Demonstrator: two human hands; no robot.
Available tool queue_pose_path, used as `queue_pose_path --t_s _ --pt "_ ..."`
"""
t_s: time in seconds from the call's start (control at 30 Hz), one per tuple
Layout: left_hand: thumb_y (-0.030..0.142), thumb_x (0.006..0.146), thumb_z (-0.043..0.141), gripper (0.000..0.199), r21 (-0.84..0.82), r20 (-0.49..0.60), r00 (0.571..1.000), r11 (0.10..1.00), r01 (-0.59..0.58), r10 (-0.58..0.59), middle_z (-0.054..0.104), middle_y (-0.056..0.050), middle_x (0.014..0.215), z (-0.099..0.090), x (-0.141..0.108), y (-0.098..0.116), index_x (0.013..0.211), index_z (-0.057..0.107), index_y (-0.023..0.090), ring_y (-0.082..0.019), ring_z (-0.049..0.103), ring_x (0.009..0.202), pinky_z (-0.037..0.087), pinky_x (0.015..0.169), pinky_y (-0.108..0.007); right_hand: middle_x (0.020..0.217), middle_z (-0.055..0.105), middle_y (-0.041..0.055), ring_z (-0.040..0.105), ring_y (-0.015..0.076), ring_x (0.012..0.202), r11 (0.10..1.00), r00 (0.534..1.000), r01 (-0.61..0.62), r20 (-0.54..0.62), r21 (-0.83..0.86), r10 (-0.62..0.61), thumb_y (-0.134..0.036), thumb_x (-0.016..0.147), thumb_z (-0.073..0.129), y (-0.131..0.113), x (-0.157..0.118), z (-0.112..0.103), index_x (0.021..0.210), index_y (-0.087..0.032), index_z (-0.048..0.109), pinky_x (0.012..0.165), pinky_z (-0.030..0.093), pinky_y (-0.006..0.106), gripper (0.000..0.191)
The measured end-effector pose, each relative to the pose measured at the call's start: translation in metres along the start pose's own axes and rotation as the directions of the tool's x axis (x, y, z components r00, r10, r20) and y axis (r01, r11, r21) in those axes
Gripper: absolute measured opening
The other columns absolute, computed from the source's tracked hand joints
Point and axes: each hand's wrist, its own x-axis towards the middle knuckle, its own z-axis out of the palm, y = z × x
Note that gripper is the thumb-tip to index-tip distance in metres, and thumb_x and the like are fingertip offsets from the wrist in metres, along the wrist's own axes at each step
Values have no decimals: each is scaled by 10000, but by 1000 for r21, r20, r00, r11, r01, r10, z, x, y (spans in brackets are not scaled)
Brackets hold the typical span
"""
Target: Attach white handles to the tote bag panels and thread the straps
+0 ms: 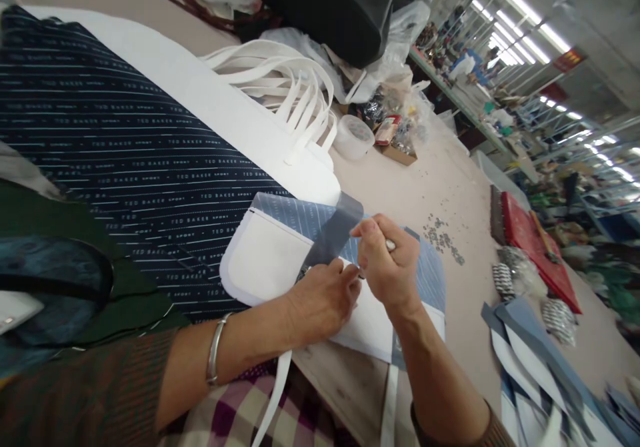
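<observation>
Two layers and a strip form the sewn panel point(265, 257) at the centre of the view: a white piece with rounded corners, light-blue striped fabric point(430, 280) joined to it, and a translucent grey strip point(333, 230) lying across them. Its rounded white end points to about 9 o'clock, and its long axis runs from there toward 4 o'clock. The panel lies flat on a pale table point(400, 194), with the rounded end overlapping navy fabric point(125, 154) printed with fine white lines of "TED BAKER SPORT".

The left hand point(323, 307), with a silver bangle point(215, 348) at the wrist, reaches in from 7 o'clock, palm down. Its fingers curl onto the panel; whether they pinch it or only press, I cannot tell. The right hand point(387, 260) comes from 5 o'clock, raised above the panel, its fingers clenched around a small silvery tool point(390, 244).

White webbing straps point(285, 80) lie at 12 o'clock, and small metal pieces point(443, 240) are scattered at 2 o'clock.
</observation>
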Motion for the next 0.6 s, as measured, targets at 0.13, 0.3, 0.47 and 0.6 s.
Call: queue_pose_path --t_s 0.13,0.3,0.47,0.6 --pt "233 973 454 247 -86 -15 1000 996 0 -1 626 -151 1176 11 0 -2 1156 586 132 -287 547 1107 517 849 -416 480 426 -79 380 63 429 984 993 72 107 -161 -55 -366 982 497 -9 4 11 723 -177 624 467 300 214 345" --pt "207 962 453 243 -118 19 1000 993 9 -6 597 -136 1254 14 1 -4 1166 577 164 -277 521 1171 494 915 -430 576 548 -47 449 67 473 966 988 136 100 -222 -116 -321 982 479 -11 -2 10 731 -179 615 503 352 211 319" --pt "255 964 454 232 -91 30 999 996 24 -21 584 -128 1188 4 -1 -3 1123 596 163 -277 546 1026 536 722 -386 545 523 -49 475 81 466 978 993 114 31 -175 -110 -310 972 497 -1 -12 2 764 -188 638 495 378 219 279" --pt "261 953 475 184 -47 -25 1000 999 4 -5 582 -117 1022 -4 -3 -3 999 614 149 -279 539 918 522 611 -376 460 401 -81 366 71 374 989 990 4 -140 150 17 -344 955 543 -7 -9 -14 738 -186 615 385 291 204 279"
